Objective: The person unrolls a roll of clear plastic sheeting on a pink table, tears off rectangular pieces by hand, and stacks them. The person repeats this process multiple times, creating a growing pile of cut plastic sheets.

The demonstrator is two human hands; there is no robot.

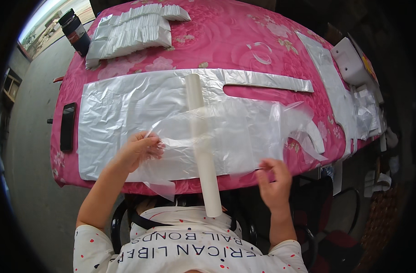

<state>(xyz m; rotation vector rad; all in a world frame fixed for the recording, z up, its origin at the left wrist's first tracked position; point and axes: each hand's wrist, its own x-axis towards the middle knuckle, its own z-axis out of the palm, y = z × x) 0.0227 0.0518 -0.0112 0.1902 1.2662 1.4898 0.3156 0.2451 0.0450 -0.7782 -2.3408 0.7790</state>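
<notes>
My left hand (143,149) is closed on the left part of a thin, clear plastic bag (235,129), with the thumb and fingertips pinching the film. At the bag's lower right edge, my right hand (275,178) has curled fingers, and the film's edge appears to run between thumb and forefinger. The clear bag hangs loosely over a pale, translucent tube (207,182). That tube lies lengthwise across a flat stack of silvery-white plastic bags (112,118), its near end sticking out past the table edge. A long handle strip (271,81) extends right from the stack.
A pink flowered cloth (208,41) covers the table. Folded white bags (135,34) lie far left beside a dark jar (75,32). A phone (68,127) rests at left. More bags (328,77) and a white container (351,61) sit right. Chairs (315,204) stand below.
</notes>
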